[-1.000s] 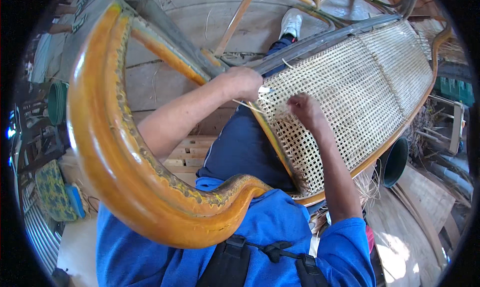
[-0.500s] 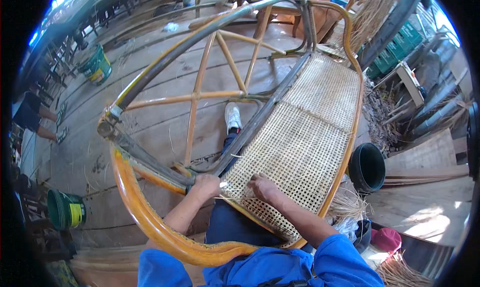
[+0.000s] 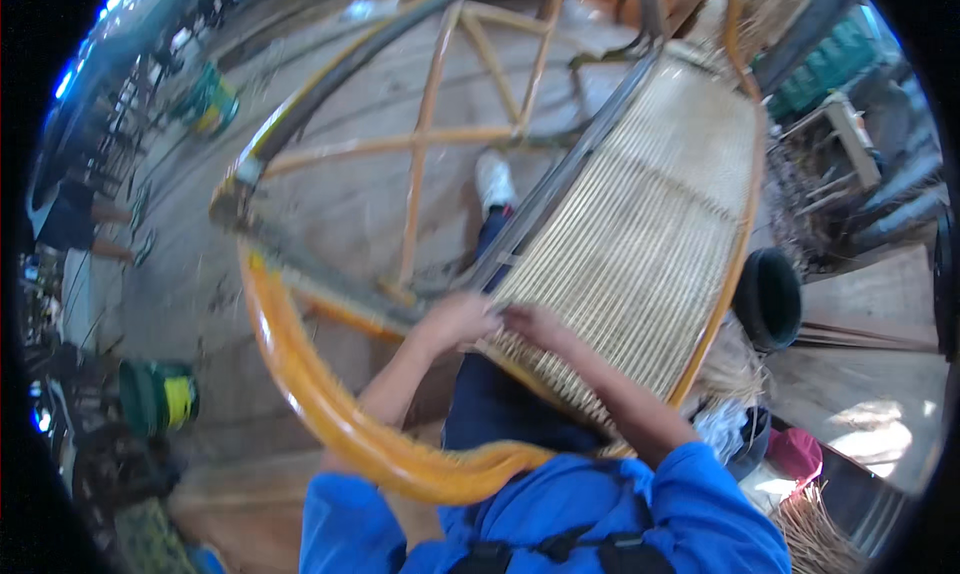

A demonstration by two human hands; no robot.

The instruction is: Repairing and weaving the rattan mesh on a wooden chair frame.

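A curved wooden chair frame (image 3: 340, 426), glossy orange-brown, spans the view in front of me. Its long panel of pale woven cane (image 3: 640, 244) stretches away to the upper right. At the panel's near left corner my two hands meet, blurred by motion. My left hand (image 3: 458, 321) is closed, its fingers curled at the cane's edge beside the dark side rail (image 3: 580, 174). My right hand (image 3: 538, 328) is closed too, fingertips pinched together close to the left ones, above the weave. Whatever lies between the fingers is too smeared to make out.
Dark green buckets stand at left (image 3: 158, 396), far left (image 3: 207, 101) and right (image 3: 770, 299). Green crates (image 3: 815, 79) are at the far right. Near a dark red cap (image 3: 795, 454) lie loose fibre strands (image 3: 810, 529). Another person's legs (image 3: 110, 229) show at far left.
My right hand has moved left from over the weave to meet my left hand at the panel's corner. The whole view has shifted and blurred.
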